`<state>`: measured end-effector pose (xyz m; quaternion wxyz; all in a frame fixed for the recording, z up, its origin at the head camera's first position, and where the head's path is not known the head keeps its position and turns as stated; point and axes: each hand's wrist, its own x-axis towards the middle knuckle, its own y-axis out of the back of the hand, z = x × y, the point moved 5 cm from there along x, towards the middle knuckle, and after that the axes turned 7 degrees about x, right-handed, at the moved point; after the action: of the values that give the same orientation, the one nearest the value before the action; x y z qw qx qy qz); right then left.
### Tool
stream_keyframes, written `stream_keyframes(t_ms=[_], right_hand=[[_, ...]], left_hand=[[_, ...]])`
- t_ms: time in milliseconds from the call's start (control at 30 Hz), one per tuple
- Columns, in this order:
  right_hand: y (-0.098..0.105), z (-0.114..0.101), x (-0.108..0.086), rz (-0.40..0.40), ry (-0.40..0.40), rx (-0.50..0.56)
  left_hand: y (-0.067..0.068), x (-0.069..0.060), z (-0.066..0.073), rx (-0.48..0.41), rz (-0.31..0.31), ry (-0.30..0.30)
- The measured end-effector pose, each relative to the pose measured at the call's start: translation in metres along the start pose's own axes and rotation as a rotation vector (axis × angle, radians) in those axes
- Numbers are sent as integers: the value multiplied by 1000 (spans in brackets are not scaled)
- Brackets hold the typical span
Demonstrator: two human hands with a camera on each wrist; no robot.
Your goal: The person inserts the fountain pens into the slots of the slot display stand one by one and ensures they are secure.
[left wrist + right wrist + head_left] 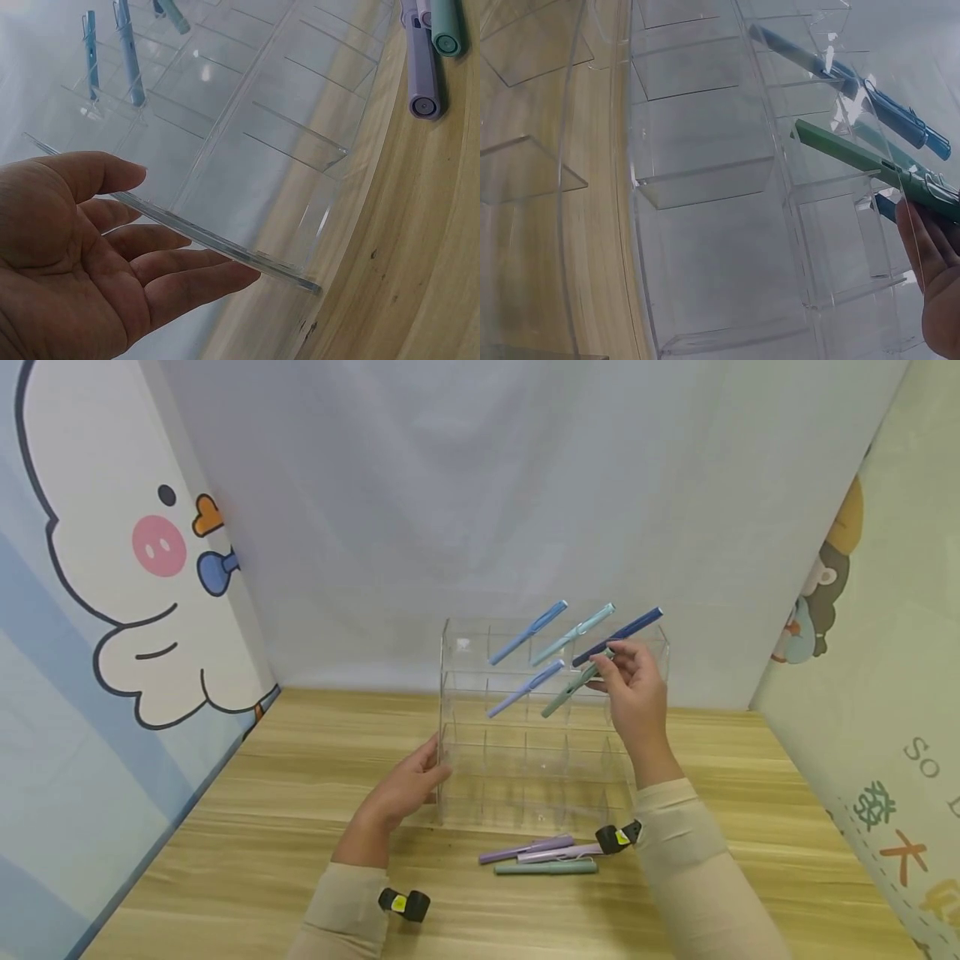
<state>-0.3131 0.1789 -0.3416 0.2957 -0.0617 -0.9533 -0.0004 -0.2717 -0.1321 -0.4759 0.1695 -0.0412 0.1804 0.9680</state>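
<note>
The right hand pinches a sage-green pen near its upper end, between thumb and fingers. The pen slants down and to the left from the fingertips, its lower end at the second tier from the top of a clear rack. Whether that end touches the tier is hard to make out.

The left hand is at the rack's left side, lower than the right hand and well apart from the held pen. Its fingers extend, relaxed, along the outside of the side panel, while the thumb reaches across the panel's edge.

Just left of the held pen, in the same tier, a periwinkle pen leans at a similar slant. In the top tier, from left to right, lean a blue pen, a light-blue pen and a dark-blue pen; the dark-blue one is just beyond the right hand's fingertips.

The rack stands on a wood-grain surface. In front of it, between the two forearms and below both hands, three more pens lie close together: a purple pen, a pale-lilac pen and a green pen, the green one nearest the person.
</note>
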Motion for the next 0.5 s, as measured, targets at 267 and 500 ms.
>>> stream_keyframes(t_ms=[267, 500], right_hand=[[-1, 5, 2, -58, -16, -63], [-2, 8, 2, -95, -44, -116]], left_hand=[[0, 1, 1, 10, -1, -14], [0, 3, -1, 7, -1, -11]])
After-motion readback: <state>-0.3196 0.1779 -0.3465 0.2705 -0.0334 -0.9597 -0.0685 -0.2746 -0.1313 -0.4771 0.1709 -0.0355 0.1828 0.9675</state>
